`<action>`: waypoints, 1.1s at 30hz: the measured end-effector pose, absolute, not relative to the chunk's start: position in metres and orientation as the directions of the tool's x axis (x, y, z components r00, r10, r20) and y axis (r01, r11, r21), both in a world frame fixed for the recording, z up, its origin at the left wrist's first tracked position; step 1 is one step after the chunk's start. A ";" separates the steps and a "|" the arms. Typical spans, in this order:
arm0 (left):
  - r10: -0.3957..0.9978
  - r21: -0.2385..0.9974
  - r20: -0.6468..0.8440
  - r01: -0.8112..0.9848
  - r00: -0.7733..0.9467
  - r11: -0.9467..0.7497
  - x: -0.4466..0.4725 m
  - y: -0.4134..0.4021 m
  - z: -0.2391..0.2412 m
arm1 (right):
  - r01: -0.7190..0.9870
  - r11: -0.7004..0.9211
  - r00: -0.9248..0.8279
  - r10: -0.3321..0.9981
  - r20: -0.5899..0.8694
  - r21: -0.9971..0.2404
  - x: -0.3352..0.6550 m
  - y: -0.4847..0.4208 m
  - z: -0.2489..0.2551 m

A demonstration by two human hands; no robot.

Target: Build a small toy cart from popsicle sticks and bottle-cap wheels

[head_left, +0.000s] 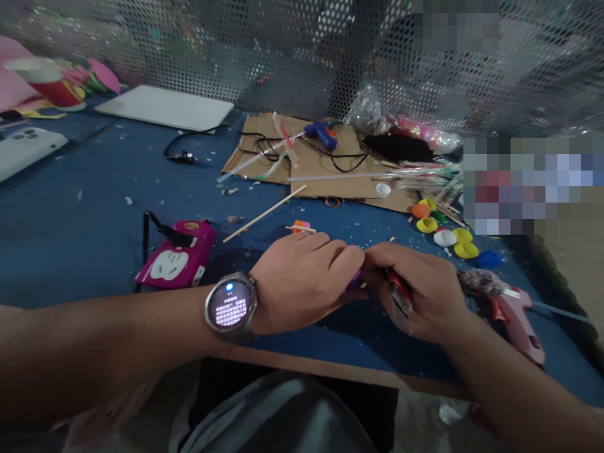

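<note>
My left hand [306, 277], with a watch [231, 305] on its wrist, is closed around a small purple piece [353, 283], most of which its fingers hide. My right hand [419, 289] is closed too, and its fingertips meet the left hand at that piece. A red and metallic tool [400, 292] sticks out of my right palm; its kind cannot be made out. Just beyond my left knuckles lies an orange and pink piece [302, 225] with a short stick across it. A longer wooden stick [264, 214] rests further left.
A pink glue gun [514, 308] lies right of my right hand, below several coloured bottle caps [443, 237]. At left sits a magenta power strip [182, 255]. Behind are cardboard [340, 179], a blue glue gun [321, 134], cords and a white board [165, 107], before a perforated metal panel [292, 56].
</note>
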State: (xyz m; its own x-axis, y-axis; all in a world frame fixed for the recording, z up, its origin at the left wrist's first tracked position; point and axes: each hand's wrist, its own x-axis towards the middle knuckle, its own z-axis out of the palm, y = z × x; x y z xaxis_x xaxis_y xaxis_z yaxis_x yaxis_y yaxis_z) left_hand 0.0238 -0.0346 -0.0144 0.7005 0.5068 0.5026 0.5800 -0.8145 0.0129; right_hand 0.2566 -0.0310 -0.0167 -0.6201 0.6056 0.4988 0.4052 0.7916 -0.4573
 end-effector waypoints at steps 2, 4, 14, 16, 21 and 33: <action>0.502 0.046 0.532 0.569 0.682 -0.821 0.023 -0.034 -0.014 | 0.434 0.787 -0.611 0.615 0.499 -0.438 0.256 -0.032 -0.015; 0.500 0.082 0.557 0.554 0.664 -0.828 0.023 -0.034 -0.014 | 0.446 0.789 -0.607 0.614 0.505 -0.423 0.257 -0.033 -0.015; 0.525 0.165 0.579 0.541 0.624 -0.825 0.021 -0.032 -0.017 | 0.485 0.781 -0.558 0.623 0.548 -0.394 0.258 -0.030 -0.019; 0.529 0.170 0.577 0.542 0.623 -0.823 0.020 -0.032 -0.018 | 0.479 0.778 -0.550 0.627 0.552 -0.407 0.259 -0.029 -0.022; 0.560 0.242 0.554 0.524 0.616 -0.816 0.021 -0.033 -0.021 | 0.397 0.785 -0.534 0.619 0.576 -0.475 0.260 -0.029 -0.024; 0.513 0.197 0.501 0.486 0.697 -0.852 0.018 -0.033 -0.018 | 0.354 0.845 -0.606 0.534 0.589 -0.401 0.259 -0.031 -0.015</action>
